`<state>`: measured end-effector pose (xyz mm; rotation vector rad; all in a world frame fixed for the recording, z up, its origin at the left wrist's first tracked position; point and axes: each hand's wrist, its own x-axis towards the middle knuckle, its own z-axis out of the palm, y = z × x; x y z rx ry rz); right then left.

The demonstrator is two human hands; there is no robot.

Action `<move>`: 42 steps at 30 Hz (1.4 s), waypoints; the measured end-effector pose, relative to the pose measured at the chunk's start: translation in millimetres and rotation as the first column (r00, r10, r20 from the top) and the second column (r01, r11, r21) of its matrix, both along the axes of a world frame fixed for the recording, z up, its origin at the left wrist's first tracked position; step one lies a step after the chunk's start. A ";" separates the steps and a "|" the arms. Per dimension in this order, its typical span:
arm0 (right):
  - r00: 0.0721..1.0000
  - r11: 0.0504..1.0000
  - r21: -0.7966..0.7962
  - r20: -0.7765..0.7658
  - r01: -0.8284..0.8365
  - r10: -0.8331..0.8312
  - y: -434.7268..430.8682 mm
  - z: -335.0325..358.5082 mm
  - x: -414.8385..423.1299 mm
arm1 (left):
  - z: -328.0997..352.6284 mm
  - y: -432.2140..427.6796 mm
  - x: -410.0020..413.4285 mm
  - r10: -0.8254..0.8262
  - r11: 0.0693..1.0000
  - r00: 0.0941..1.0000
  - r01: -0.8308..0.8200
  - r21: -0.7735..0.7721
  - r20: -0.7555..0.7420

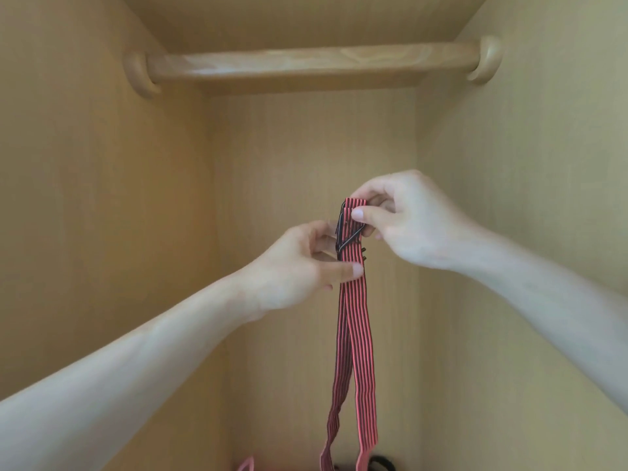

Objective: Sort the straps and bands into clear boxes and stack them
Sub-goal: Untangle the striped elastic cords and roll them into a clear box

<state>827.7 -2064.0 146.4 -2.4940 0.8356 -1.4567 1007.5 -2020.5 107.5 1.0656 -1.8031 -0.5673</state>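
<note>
Hanging from both hands inside the wardrobe (102, 198), the red-and-black striped strap (356, 334) runs vertically in front of the back panel, slightly toward the right side wall. Its folded top end is uppermost and its two doubled lengths drop toward the wardrobe floor at the lower edge of view. The right hand (404, 222) pinches the top fold between thumb and curled fingers; the grip is narrow and closed on the webbing. The left hand (299, 263) sits just below and to the left, thumb pressed across the face of the strap and fingers curled behind it. The black metal hooks (346, 232) lie against the strap between the two grips. The long axis of the strap is vertical, and nearly all of its length lies below both hands; the left hand is nearer to the free hanging part. Judged from this layout, the step in hand is gathering or folding the strap. The next move calls for the lower hand to take up the hanging lengths while the upper pinch fixes the hook end. No clear box is in view. A pink item (247, 465) and a black item (382, 463) lie at the wardrobe floor near the strap's lower ends; contact cannot be determined. A wooden rail (306, 62) spans the top.
</note>
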 end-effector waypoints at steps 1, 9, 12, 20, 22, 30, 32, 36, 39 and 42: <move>1.000 1.000 -0.013 0.019 -0.002 0.002 -0.8 0.4 -0.3 | -2.1 -0.2 -1.4 -0.018 1.000 0.999 0.017 0.023 0.027; 0.998 0.990 -0.144 -0.059 -0.003 -0.005 3.7 -1.7 -3.1 | -6.8 1.8 -1.9 -0.053 0.992 0.994 0.064 0.108 -0.095; 0.998 0.982 -0.185 -0.052 -0.028 0.019 9.4 0.9 -3.9 | -7.4 0.1 -1.1 -0.040 0.986 0.978 0.072 0.152 -0.204; 0.999 0.973 -0.228 0.016 0.037 -0.034 13.7 15.4 -5.6 | -8.4 -4.1 -5.3 -0.061 0.981 0.935 0.122 0.154 -0.348; 0.999 0.966 -0.258 0.037 0.033 -0.024 13.7 13.3 -4.6 | -7.1 -5.0 -5.9 -0.039 0.986 0.921 0.099 0.137 -0.388; 0.987 0.873 -0.484 -0.159 -0.066 -0.014 7.3 -22.1 3.8 | 3.1 -1.7 0.0 0.057 0.998 0.913 -0.040 0.050 -0.404; 0.986 0.875 -0.482 -0.164 -0.043 -0.042 6.6 -26.7 5.8 | 5.2 -1.0 0.9 0.075 0.997 0.915 -0.072 0.023 -0.398; 0.988 0.886 -0.457 -0.155 -0.080 0.009 11.5 -21.3 2.4 | 3.9 3.9 -2.9 0.062 0.997 0.932 -0.074 -0.020 -0.358; 0.989 0.919 -0.391 -0.145 -0.055 -0.002 13.1 -17.0 -0.1 | 1.5 6.7 -7.5 0.057 0.996 0.943 -0.075 -0.041 -0.328; 0.975 0.963 -0.264 -0.221 -0.059 -0.001 13.5 -17.7 -0.4 | 2.4 7.8 -8.1 0.069 0.993 0.946 -0.096 -0.070 -0.317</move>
